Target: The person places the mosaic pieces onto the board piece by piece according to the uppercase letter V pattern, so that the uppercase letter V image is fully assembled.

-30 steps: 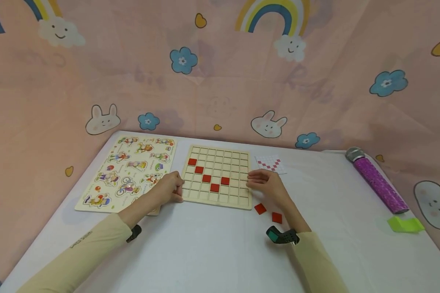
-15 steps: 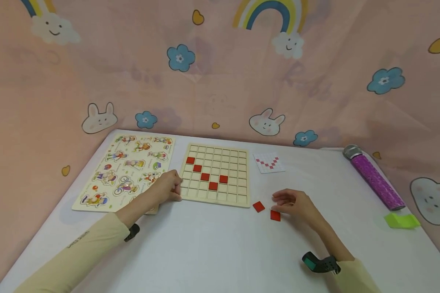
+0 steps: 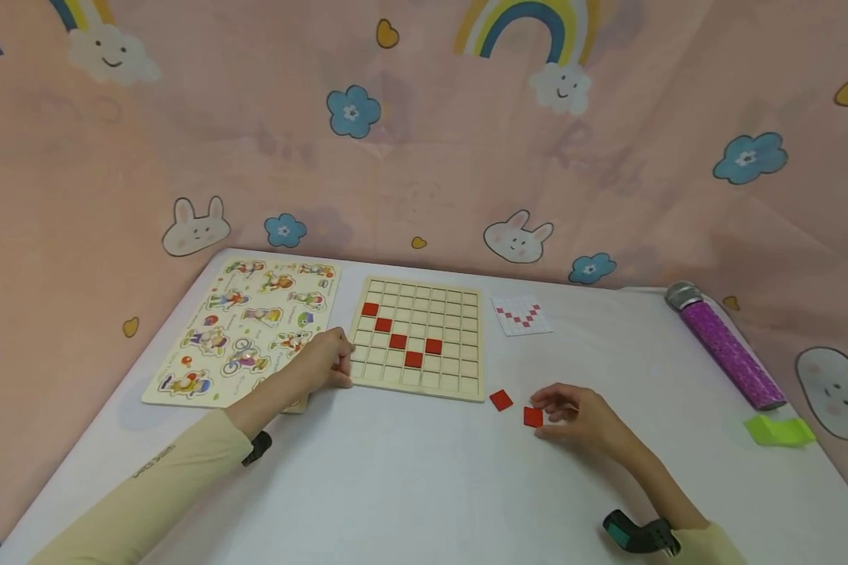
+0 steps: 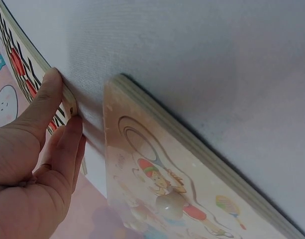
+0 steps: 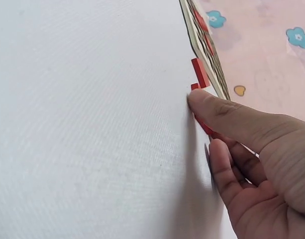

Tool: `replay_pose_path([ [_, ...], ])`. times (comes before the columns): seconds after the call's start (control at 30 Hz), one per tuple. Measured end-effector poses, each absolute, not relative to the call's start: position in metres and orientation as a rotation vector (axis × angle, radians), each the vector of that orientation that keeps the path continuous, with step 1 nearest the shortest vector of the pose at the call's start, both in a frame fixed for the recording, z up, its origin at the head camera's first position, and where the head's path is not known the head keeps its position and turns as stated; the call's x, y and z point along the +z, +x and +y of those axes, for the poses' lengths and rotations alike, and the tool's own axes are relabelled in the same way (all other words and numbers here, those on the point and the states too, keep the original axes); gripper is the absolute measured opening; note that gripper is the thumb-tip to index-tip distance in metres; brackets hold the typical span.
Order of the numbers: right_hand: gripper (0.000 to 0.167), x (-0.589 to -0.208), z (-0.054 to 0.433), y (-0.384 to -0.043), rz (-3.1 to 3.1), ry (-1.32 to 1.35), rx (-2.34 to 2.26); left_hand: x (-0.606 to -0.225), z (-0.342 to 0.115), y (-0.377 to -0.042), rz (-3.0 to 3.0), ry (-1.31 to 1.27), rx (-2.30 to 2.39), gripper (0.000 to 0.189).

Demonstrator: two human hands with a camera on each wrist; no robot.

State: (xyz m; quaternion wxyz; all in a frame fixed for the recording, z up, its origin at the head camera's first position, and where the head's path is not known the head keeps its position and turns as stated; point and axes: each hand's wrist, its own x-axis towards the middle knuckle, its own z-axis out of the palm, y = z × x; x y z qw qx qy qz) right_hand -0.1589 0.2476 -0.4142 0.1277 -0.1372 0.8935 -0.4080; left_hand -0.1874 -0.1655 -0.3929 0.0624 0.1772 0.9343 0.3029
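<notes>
My left hand [image 3: 323,361] pinches the lower left corner of a wooden grid board [image 3: 389,383], thumb on its face in the left wrist view. Five-part red pattern aside, several red square tiles sit in the board's cells, among them one red tile [image 3: 413,359] lowest down. My right hand [image 3: 581,416] reaches over the table, its thumb and fingertips spread around a loose red tile [image 3: 533,417] that lies flat. Another loose red tile [image 3: 501,400] lies just left of it, near the board's lower right corner. In the right wrist view, the thumb partly hides the tile.
A peg puzzle board [image 3: 219,329] with cartoon figures lies left, partly under the left forearm. A small pattern card [image 3: 521,315] lies right of the grid. Further right are a purple glitter microphone [image 3: 731,353] and a green folded piece [image 3: 779,431]. A pink printed cloth [image 3: 424,173] hangs behind.
My right hand has left the grid board's right edge and come down and right to the loose red tile, its fingers now around it. The left hand stays at the board's corner.
</notes>
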Motion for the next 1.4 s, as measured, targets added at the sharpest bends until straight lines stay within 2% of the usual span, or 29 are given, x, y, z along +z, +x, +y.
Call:
replay_pose_path([
  [0.3,0.034,-0.413,0.252,-0.160,2.674,-0.454,-1.188,-0.391,-0.165,-0.186,2.836,0.551,0.907,0.028],
  [0.63,0.037,-0.405,0.249,-0.173,2.723,-0.355,-1.338,-0.392,-0.165,-0.187,2.834,0.544,0.918,0.028],
  [0.97,0.041,-0.405,0.226,-0.199,2.721,-0.200,-1.395,-0.392,-0.166,-0.188,2.835,0.558,0.930,0.029],
  [1.4,0.039,-0.410,0.186,-0.232,2.683,-0.183,-1.441,-0.392,-0.165,-0.188,2.831,0.543,0.927,0.029],
])
